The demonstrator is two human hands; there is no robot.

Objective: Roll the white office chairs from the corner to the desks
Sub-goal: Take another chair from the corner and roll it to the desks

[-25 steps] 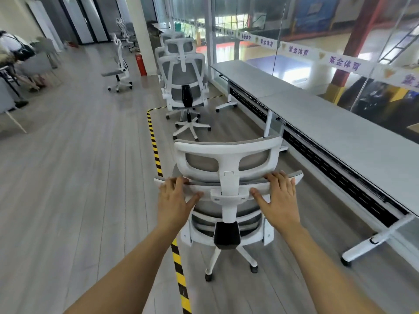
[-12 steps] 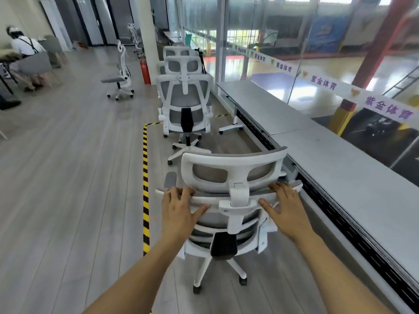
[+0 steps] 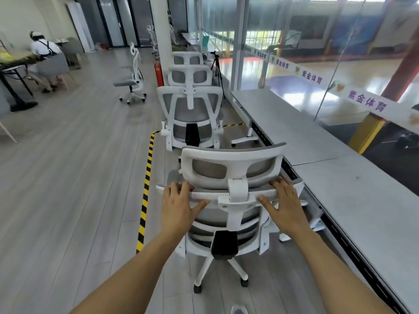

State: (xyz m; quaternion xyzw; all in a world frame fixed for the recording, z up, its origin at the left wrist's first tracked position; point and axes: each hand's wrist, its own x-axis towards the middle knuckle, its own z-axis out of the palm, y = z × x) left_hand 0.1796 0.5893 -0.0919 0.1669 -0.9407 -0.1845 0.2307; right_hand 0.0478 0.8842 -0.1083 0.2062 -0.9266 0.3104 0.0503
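A white office chair with grey mesh [image 3: 233,164] stands right in front of me, its back toward me. My left hand [image 3: 178,207] grips the top bar of its backrest on the left, and my right hand [image 3: 284,203] grips the same bar on the right. The chair's wheeled base [image 3: 221,277] rests on the wood floor beside the long grey desks [image 3: 353,200] on my right. Straight ahead stands another white chair [image 3: 191,114], with two more lined up behind it.
A yellow-black floor tape line [image 3: 146,189] runs along the chairs' left side. A lone white chair [image 3: 133,80] stands farther out, near a pillar with a red extinguisher [image 3: 159,74]. A person [image 3: 44,51] sits at a table far left. Glass wall behind the desks.
The chair and I have rolled forward along the desks, and the row of chairs ahead is closer. Both hands keep the same hold on the backrest bar.
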